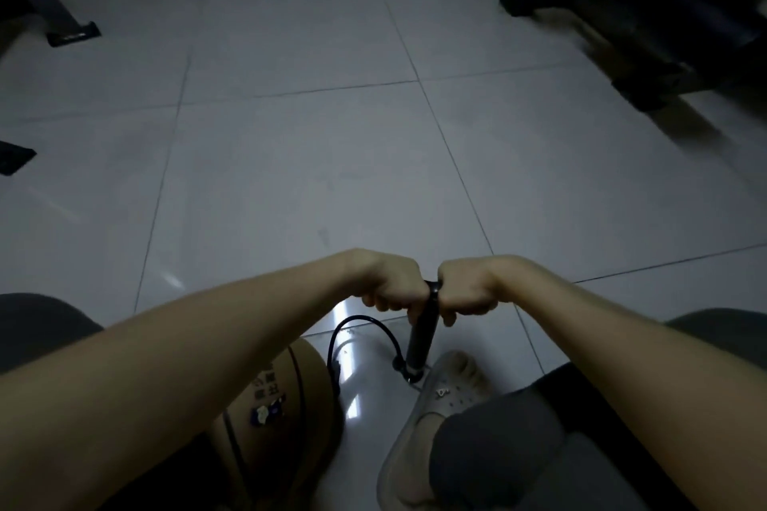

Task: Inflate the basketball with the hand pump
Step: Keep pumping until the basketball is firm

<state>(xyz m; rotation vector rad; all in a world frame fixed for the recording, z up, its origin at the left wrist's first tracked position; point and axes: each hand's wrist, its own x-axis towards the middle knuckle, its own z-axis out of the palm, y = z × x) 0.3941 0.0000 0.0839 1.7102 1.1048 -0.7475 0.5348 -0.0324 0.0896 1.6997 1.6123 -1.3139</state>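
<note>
A black hand pump (422, 334) stands upright on the tiled floor between my legs. My left hand (392, 288) grips the left half of its T-handle, and my right hand (467, 290) grips the right half, fingers curled under. The handle sits low, close to the barrel top. A black hose (365, 322) loops from the pump's base to the brown basketball (278, 407), which lies on the floor under my left forearm, partly hidden by it. My right foot in a pale clog (440, 398) rests at the pump's base.
Pale glossy floor tiles (311, 162) spread ahead. Dark furniture legs (70, 31) stand at the far left, and a dark bulky frame (664, 12) occupies the far right. My knees in dark trousers flank the pump.
</note>
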